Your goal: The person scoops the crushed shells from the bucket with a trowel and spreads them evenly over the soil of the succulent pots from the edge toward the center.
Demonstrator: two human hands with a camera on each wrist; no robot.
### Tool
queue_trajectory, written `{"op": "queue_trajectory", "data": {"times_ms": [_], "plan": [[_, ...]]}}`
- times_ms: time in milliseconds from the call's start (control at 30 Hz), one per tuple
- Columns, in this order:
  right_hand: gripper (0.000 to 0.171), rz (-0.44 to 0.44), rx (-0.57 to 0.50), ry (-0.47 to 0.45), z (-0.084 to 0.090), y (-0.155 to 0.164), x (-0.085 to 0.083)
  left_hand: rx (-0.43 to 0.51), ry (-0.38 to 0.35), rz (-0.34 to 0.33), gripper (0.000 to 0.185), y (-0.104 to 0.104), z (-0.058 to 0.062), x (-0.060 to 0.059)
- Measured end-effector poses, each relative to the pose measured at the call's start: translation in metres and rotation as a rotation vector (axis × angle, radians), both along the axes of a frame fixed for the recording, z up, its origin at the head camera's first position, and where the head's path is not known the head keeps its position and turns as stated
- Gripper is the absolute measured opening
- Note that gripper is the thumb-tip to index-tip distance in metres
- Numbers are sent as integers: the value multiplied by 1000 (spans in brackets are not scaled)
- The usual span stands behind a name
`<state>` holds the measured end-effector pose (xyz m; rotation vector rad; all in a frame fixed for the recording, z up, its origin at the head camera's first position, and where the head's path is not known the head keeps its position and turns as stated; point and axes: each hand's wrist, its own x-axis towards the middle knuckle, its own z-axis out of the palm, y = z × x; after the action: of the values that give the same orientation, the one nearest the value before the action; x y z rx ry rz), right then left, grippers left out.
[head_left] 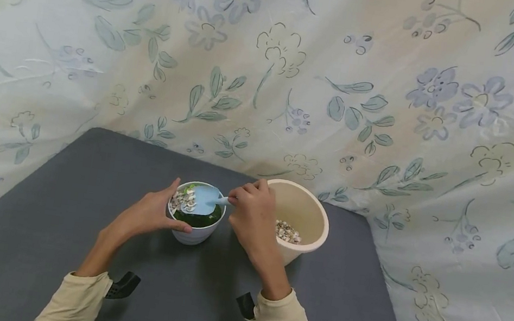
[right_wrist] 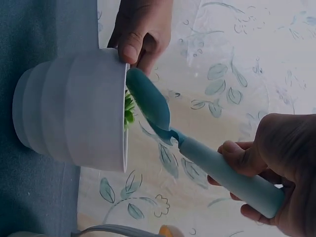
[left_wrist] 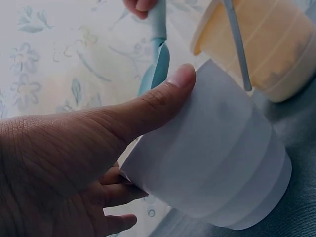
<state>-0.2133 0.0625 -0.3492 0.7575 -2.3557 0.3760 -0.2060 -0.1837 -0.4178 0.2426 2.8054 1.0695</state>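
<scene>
- Step in hand, by the look of it: tipping pale pebbles (head_left: 180, 201) off a blue scoop (head_left: 207, 201) into a white pot (head_left: 193, 236), around bright green leaves (right_wrist: 129, 109).
- White pot: upright on the dark surface (head_left: 163, 301), lower middle of the head frame, slightly left of centre.
- Left hand (head_left: 151, 214): thumb and fingers parted, bracketing the pot near its rim from the left; thumb along the near side.
- Right hand (head_left: 253, 212): fingers curled round the scoop handle (right_wrist: 229, 175). Blade slanted over the pot mouth; in the right wrist view, tip close by the left thumb, contact with the rim uncertain.
- Inside the pot: pebbles massed at left, leaves toward the far rim, a dark green patch (head_left: 197, 218) in the near part, nature unclear.
- Inside the cream bucket (head_left: 320, 219), right of the pot in the head frame: more pebbles (head_left: 287, 233) low down, partly behind the right hand. Thin grey bail (left_wrist: 238, 44) across the bucket, upper right of the left wrist view.
- Called for next, probably: a further tilt with the pot held steady, then pebbles worked toward the near right, clear of the leaves. Load left on the blade: hard to judge.
</scene>
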Motion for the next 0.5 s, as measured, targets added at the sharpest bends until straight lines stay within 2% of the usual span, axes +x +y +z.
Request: {"op": "queue_trajectory", "data": {"times_ms": [267, 500], "plan": [[11, 53, 168, 196, 2, -3, 5, 12, 4, -7, 134, 1, 0, 3], [19, 140, 240, 311, -1, -1, 7, 46, 7, -12, 131, -2, -2, 5]]}}
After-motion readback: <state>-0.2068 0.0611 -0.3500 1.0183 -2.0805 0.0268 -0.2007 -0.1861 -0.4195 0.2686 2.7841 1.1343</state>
